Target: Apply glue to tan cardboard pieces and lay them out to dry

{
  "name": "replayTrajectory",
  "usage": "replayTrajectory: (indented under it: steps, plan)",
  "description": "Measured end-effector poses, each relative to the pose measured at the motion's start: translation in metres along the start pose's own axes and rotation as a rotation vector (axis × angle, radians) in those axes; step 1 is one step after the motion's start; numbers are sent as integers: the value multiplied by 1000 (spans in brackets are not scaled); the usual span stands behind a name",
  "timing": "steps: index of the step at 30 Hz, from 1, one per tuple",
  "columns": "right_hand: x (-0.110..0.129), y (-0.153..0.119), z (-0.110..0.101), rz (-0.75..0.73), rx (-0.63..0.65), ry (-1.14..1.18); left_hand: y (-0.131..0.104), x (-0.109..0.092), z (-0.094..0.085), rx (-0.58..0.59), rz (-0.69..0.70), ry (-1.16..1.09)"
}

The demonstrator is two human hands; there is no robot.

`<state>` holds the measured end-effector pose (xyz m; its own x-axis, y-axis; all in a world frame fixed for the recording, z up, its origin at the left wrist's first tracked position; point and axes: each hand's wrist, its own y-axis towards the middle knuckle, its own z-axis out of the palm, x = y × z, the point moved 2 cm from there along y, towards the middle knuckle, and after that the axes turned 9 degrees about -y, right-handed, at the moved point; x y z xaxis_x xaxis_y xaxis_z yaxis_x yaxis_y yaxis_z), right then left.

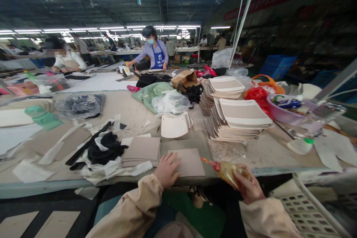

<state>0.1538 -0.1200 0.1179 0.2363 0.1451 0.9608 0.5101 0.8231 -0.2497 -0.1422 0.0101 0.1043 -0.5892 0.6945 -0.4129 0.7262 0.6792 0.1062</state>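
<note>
My left hand (167, 170) lies flat with its fingers spread on the left edge of a beige square panel (191, 162) at the table's front edge. In my right hand (249, 186) is a squeeze bottle (230, 173) of yellowish liquid, tilted, its red-stained nozzle pointing left toward the panel's right side. The nozzle tip is apart from the panel. Just left of my left hand sits a small stack of similar beige panels (142, 149). A short pile of white-faced curved pieces (174, 125) stands behind the panel.
Tall stacks of beige-and-white pieces (242, 113) stand at the right, near a lilac basin (287, 113) and a green-capped bottle (301, 145). Black and white scraps (104, 148) lie left. A white plastic basket (309, 208) stands lower right. A person in a blue apron (158, 56) works across the table.
</note>
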Motion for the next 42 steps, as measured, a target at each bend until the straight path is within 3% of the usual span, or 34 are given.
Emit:
replayTrajectory:
  steps: [3,7,13,17,21,32,36,42]
  plan:
    - [-4,-1,15,-95,-82,-108,-36,22,-3,-136,76,-28]
    - [-7,-3,58,-325,-152,-396,-63,37,2,-166,190,-72]
    - [-6,5,121,-725,-109,-802,-58,38,7,-214,216,-132]
    - [-7,10,144,-896,-70,-957,-55,37,5,-252,209,-192]
    - [-10,12,157,-944,-71,-1013,-55,35,3,-260,191,-207]
    - [-10,14,173,-1001,-36,-1067,-56,35,4,-262,173,-207]
    - [-12,18,157,-958,-65,-1096,-55,34,2,-257,159,-208]
    - [-9,26,111,-862,-208,-1197,-56,34,2,-248,165,-212]
